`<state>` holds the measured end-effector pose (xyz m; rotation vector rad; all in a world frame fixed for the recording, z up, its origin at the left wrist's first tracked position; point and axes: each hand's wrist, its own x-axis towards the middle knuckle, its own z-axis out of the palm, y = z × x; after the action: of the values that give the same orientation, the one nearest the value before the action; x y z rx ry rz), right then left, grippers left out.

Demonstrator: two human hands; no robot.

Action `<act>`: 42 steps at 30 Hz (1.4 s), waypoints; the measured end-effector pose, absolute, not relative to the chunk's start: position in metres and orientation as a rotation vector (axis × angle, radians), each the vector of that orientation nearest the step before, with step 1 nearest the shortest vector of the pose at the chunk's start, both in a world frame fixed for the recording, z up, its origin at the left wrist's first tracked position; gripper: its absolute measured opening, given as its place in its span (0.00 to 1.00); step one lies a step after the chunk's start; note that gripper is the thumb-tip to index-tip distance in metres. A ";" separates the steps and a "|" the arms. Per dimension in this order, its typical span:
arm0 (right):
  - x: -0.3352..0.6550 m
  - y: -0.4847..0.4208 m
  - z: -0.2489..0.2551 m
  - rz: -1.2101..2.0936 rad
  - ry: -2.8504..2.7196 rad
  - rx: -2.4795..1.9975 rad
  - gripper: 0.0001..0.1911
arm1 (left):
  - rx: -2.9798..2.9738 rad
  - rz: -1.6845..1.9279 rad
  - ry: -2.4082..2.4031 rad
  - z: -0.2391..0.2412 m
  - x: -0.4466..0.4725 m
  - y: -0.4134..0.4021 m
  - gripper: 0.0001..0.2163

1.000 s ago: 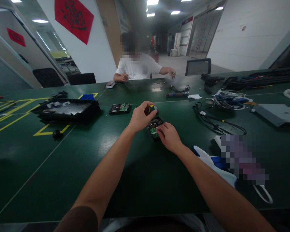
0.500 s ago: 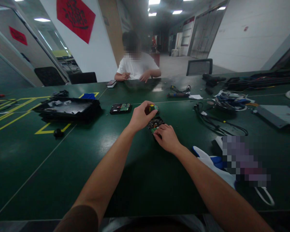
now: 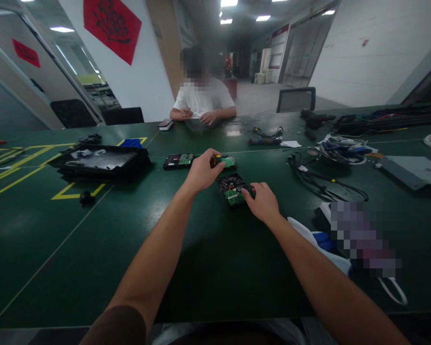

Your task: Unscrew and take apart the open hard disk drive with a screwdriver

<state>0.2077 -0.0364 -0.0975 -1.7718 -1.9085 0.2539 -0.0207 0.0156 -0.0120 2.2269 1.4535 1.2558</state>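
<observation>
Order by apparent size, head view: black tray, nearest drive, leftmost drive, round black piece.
1. Black tray
2. Nearest drive
3. Leftmost drive
4. Round black piece
True drive order unsure: leftmost lies farther.

Table: dark green, glossy, pale seams, yellow tape at left | left: black tray, small black part nearer | middle: hard drive, green circuit board behind it, second drive leftward | right: loose cables, grey metal box, blue-and-white glove | far side: paper, black drill
</observation>
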 end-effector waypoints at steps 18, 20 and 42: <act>0.205 -0.033 -0.098 0.328 -1.947 -1.799 0.23 | 2.233 1.171 1.382 -0.028 -0.015 0.023 0.10; 0.202 -0.036 -0.097 0.338 -1.933 -1.802 0.23 | 2.222 1.181 1.361 -0.029 -0.014 0.024 0.10; 0.189 -0.059 -0.079 0.010 -2.534 -1.126 0.16 | 2.095 1.260 1.415 -0.020 -0.026 0.028 0.12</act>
<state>0.1890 -0.0585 -0.0790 -1.1262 -2.5341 0.0103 -0.0257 0.0277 -0.0202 2.0949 1.4149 1.2604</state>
